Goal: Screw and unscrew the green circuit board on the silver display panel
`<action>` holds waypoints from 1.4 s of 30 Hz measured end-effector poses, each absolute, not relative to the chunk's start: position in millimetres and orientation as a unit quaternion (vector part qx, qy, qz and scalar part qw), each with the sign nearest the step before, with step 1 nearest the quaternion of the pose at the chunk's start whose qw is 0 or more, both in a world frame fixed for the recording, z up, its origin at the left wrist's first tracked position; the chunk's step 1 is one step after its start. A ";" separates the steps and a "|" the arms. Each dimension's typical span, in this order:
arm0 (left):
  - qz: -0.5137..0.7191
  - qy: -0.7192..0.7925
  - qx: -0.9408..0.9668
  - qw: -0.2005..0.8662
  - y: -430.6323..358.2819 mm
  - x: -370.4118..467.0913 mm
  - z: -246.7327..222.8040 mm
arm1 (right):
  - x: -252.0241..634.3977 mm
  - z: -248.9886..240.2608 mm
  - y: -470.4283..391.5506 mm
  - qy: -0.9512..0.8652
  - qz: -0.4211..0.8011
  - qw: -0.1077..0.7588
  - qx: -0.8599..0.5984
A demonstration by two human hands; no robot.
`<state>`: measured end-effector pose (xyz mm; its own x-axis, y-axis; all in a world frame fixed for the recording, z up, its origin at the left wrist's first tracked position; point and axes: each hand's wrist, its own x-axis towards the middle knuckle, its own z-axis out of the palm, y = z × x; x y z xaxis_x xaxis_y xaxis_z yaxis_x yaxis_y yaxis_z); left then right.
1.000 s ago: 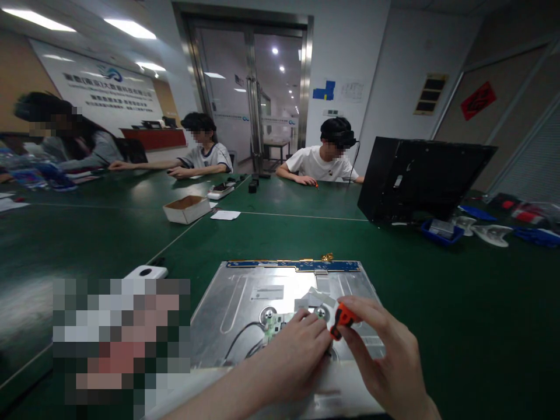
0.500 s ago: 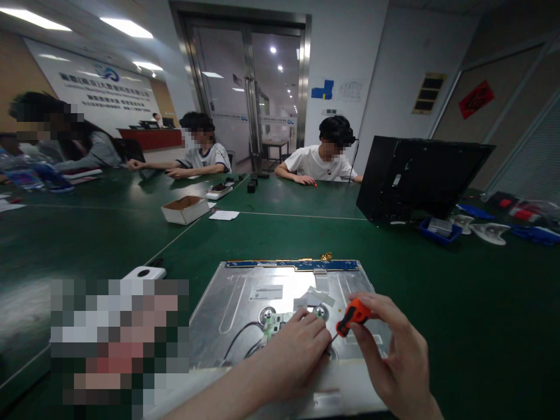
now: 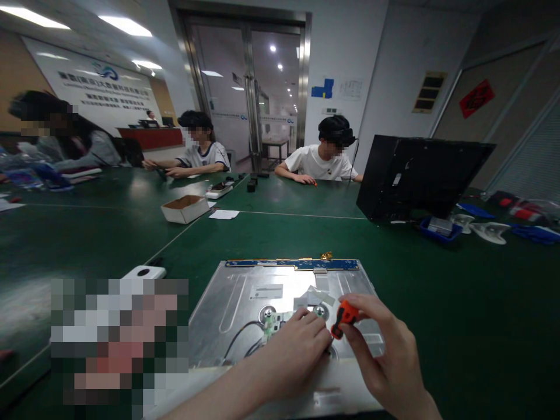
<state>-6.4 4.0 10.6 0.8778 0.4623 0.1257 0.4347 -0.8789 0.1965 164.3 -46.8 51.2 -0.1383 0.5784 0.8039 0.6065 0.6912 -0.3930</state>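
Note:
A silver metal panel (image 3: 236, 309) lies before me, with a blue circuit strip (image 3: 262, 265) along its far edge. My left hand (image 3: 297, 347) rests over the panel beside a green circuit board (image 3: 273, 322), its fingers curled together; what they press or hold is hidden. Between the thumb and fingers of my right hand (image 3: 380, 344) is an orange and black screwdriver (image 3: 345, 318). The screwdriver slants down to the left, and its tip is hidden near my left fingertips. Dark cables run from the board.
The green table (image 3: 280, 236) holds an open white box (image 3: 186, 211) at mid-left and a white paper (image 3: 224, 215). A black monitor (image 3: 424, 178) stands at the right, near a blue tray (image 3: 440, 230). Several people sit across the table.
My right hand and the screwdriver have moved slightly left, and the screwdriver stands more upright. My left hand has stayed in place. Across the table, a person's hands have shifted.

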 end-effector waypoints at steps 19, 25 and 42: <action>0.075 0.232 0.965 0.092 4.1 -7.7 15.5 | 165.2 46.8 -44.9 -0.750 -0.030 0.524 -0.403; 0.067 0.227 0.967 0.091 4.5 -8.7 17.5 | 164.8 48.3 -45.6 -0.748 -0.036 0.525 -0.405; 0.046 0.219 0.970 0.100 4.7 -9.9 24.2 | 174.2 39.0 -49.3 -0.713 -0.066 0.558 -0.419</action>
